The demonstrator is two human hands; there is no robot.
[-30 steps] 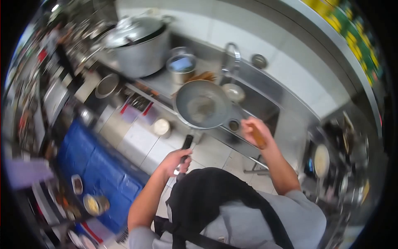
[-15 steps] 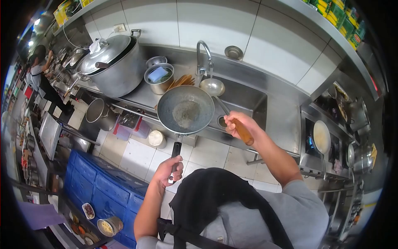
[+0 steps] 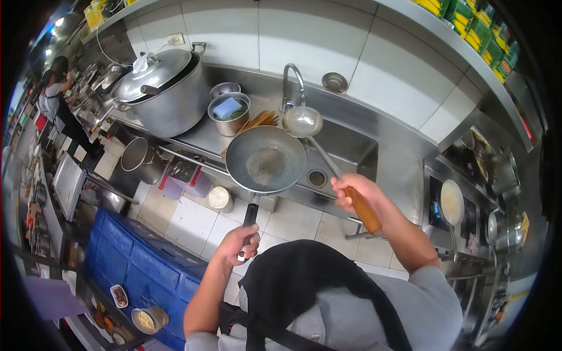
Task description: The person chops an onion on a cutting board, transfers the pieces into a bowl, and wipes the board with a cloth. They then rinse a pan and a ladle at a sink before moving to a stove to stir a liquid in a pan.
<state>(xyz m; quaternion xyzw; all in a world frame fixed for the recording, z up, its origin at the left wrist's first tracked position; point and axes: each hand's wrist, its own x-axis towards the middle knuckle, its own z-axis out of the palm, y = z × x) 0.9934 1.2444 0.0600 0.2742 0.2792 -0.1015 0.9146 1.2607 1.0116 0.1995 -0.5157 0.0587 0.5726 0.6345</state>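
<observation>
My left hand [image 3: 242, 243] is wrapped round the black handle of a frying pan [image 3: 252, 152], whose dark inside has a pale, worn-looking centre. The pan is held at the front edge of the sink. My right hand [image 3: 355, 193] grips the wooden handle of a metal ladle [image 3: 302, 123]. The ladle's bowl is under the spout of the curved faucet [image 3: 294, 76], close beside the pan's right rim. Below the ladle lies the steel sink [image 3: 351, 153] with its round drain.
Left of the sink stand a large lidded pot [image 3: 167, 102], a metal bowl with a blue sponge [image 3: 227, 107] and wooden sticks [image 3: 261, 119]. A stove with a pan [image 3: 452, 202] is at right. Behind me is a blue chest [image 3: 134, 263]. A person [image 3: 61, 111] stands far left.
My right hand has moved right and down with the ladle, its handle now further from the pan. The ladle's bowl stays under the faucet. The pan has shifted only slightly in view.
</observation>
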